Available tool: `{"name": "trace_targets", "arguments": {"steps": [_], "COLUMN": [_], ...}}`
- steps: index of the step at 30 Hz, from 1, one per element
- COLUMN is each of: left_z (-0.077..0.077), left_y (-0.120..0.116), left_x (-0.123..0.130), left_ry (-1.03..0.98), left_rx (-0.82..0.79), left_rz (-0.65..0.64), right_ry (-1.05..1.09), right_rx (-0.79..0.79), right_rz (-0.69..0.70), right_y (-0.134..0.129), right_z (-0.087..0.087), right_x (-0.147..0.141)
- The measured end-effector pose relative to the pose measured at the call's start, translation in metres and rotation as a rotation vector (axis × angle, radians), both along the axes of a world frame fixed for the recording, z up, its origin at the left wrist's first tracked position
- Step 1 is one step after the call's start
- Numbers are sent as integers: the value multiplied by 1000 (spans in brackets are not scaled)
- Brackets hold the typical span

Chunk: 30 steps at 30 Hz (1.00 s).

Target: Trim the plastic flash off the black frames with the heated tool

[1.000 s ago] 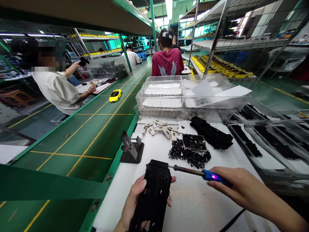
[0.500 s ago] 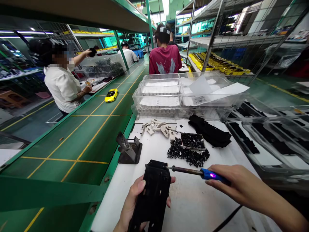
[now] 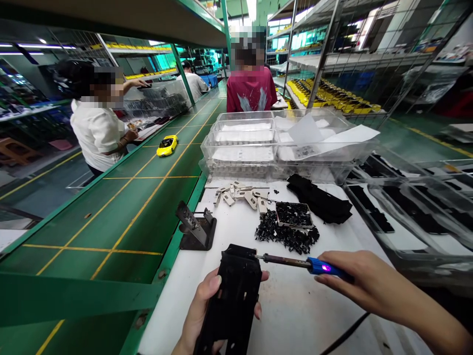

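My left hand (image 3: 202, 301) is closed around a long black plastic part (image 3: 236, 296), which looks like a toy car chassis, held tilted above the white worktable (image 3: 295, 315). In my right hand (image 3: 369, 281) is a soldering iron (image 3: 314, 265) with a blue handle and a lit purple light. Its tip meets the upper right edge of the black part. Just beyond lie a heap of small black pieces (image 3: 288, 236) and a small box (image 3: 294, 215) filled with more of them. Several cream-coloured blocks (image 3: 242, 193) are scattered farther back.
A metal soldering iron stand (image 3: 195, 228) is at the table's left edge. Clear plastic trays (image 3: 240, 155) with white paper stand behind. Black parts (image 3: 320, 199) lie at the right. A green conveyor belt (image 3: 121, 212) carries a yellow toy car (image 3: 167, 146). Co-workers sit beyond.
Both my hands, the black part and the soldering iron hold nearly the same position. The yellow toy car has shifted slightly left in view. The co-worker at left has moved an outstretched arm.
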State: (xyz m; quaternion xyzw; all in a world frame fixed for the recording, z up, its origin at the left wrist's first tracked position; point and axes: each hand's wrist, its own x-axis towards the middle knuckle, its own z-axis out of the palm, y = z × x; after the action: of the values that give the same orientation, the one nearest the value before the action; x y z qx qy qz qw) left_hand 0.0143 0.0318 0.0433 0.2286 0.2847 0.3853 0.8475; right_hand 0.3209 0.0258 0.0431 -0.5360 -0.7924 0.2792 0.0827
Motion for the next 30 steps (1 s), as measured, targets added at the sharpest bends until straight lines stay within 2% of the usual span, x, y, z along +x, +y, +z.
{"name": "trace_targets", "arguments": {"steps": [12, 15, 18, 20, 22, 26, 30], "left_z": [-4, -10, -18, -25, -33, -46, -54], "left_y": [0, 1, 4, 7, 8, 4, -4], "left_x": [-3, -4, -1, 3, 8, 17, 17], "left_ry": [-29, -21, 54, 181, 332, 461, 438], "left_rx": [-17, -35, -33, 16, 68, 77, 151], "left_rz": [-12, 53, 142, 231, 338, 482, 496], "right_ry": [37, 160, 329, 384, 361, 260, 140], "right_rx": [20, 86, 150, 143, 134, 135, 103], "right_rz": [-21, -168, -472, -646, -721, -713, -684], "right_y": [-2, -2, 9, 27, 54, 123, 176], "right_z": [0, -1, -5, -12, -20, -39, -52], "right_x": [0, -3, -18, -34, -53, -90, -122]}}
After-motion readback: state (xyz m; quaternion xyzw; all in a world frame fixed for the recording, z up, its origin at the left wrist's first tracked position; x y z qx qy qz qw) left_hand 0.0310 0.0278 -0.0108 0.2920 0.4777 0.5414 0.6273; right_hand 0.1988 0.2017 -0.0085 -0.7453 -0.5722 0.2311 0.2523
